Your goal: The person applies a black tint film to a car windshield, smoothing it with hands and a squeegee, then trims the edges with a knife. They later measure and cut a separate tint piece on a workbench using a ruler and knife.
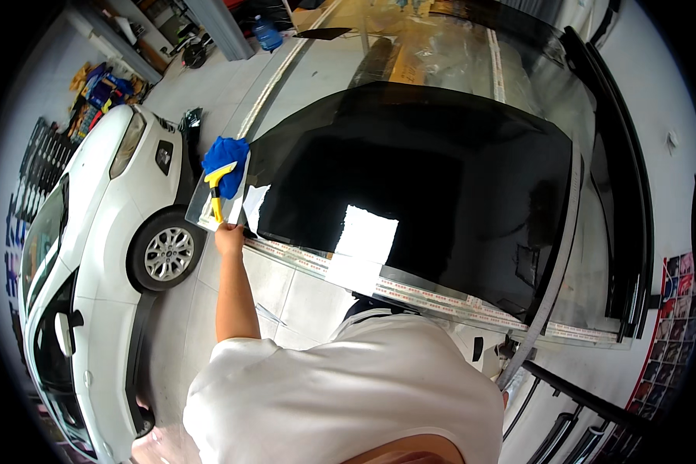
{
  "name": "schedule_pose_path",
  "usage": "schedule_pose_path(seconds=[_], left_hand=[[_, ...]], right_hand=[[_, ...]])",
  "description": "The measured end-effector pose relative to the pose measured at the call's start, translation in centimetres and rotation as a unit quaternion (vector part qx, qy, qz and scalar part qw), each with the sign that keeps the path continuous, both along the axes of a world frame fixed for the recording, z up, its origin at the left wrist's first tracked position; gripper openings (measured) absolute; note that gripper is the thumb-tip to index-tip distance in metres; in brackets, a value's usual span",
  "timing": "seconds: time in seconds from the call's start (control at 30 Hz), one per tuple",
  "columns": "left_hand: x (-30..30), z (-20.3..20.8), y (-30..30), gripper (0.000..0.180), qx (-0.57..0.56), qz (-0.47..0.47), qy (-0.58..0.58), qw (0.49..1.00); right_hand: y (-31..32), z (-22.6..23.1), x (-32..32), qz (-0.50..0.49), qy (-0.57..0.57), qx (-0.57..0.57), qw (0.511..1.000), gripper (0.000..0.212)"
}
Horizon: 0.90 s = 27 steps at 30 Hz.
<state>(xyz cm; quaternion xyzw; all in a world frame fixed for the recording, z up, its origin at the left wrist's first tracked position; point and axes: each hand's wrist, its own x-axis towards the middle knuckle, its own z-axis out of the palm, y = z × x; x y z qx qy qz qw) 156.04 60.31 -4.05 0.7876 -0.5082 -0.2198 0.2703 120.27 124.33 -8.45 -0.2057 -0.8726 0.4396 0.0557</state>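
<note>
Fingers of the left hand point(229, 240) meet the squeegee point(217, 209) at its near end, grip too unclear to tell; its length runs away toward the cloth point(228, 147).

- Pale tiled floor point(267, 282), brightly lit.
- White car point(97, 263) parked at left.
- Light, plain wall point(669, 193) at right.
- Grey pillar point(218, 27) near a blue water jug point(267, 35).

- Left arm point(238, 301) was reaching ahead of the left shoulder, close to straight, bare below the sleeve.
- Left wrist point(230, 253) sat roughly in line with the forearm.
- Left hand point(229, 237) had its fingers curled in a grip.
- Right side: just a skin sliver point(506, 399) showed beside the torso point(348, 379); couldn't tell which part.
</note>
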Motion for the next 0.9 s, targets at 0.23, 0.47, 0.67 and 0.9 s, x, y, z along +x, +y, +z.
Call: schedule_pose_path(seconds=[0.23,0.47,0.67,0.9], left_hand=[[-6.5,6.7,4.0,0.048,-0.258,-0.12,-0.297,0.912],[-21.4,7.2,8.8,0.07,-0.186,-0.59,-0.152,0.771],[-22.9,5.4,11.8,0.083,-0.069,-0.646,-0.243,0.72],[-22.4,5.8,12.5,0.083,-0.045,-0.643,-0.245,0.724]], right_hand=[[-5.1,4.7,-2.6,0.15,0.044,0.047,0.987,0.031],[-9.3,7.4,-3.8,0.155,-0.027,-0.017,0.987,0.035],[-10.1,7.1,-3.6,0.119,-0.031,-0.031,0.992,0.032],[-8.6,5.5,-5.8,0.107,-0.075,-0.032,0.991,0.034]])
